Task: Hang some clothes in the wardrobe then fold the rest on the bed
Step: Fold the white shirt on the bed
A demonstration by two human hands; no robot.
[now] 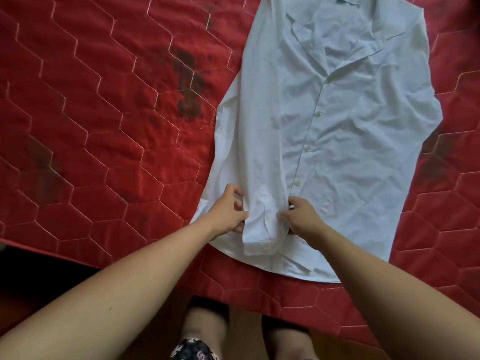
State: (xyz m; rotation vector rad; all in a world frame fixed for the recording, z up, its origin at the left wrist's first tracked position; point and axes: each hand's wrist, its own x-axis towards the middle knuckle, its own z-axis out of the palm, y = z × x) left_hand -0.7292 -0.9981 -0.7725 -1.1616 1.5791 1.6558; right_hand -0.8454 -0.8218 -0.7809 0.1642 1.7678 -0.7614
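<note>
shirt [337,131] lies on the bed [104,141], collar [335,50] at 1 o'clock, hem [301,268] at 7. left hand [228,211] and right hand [302,216] pinch its cuff [261,227].

The bare left forearm [130,281] and right forearm [389,281] reach forward from the lower corners and converge, elbows out of view. The left grip [228,209] is turned back-up with the wrist straight and fingers curled, thumb and fingertips pinching the left edge of the sleeve [262,219]. The right grip [301,214] lies near it, level with it and to its right, knuckles up and fingers curled, pinching the sleeve's opposite edge. The two grips are apart, with the sleeve's width between them.
</note>
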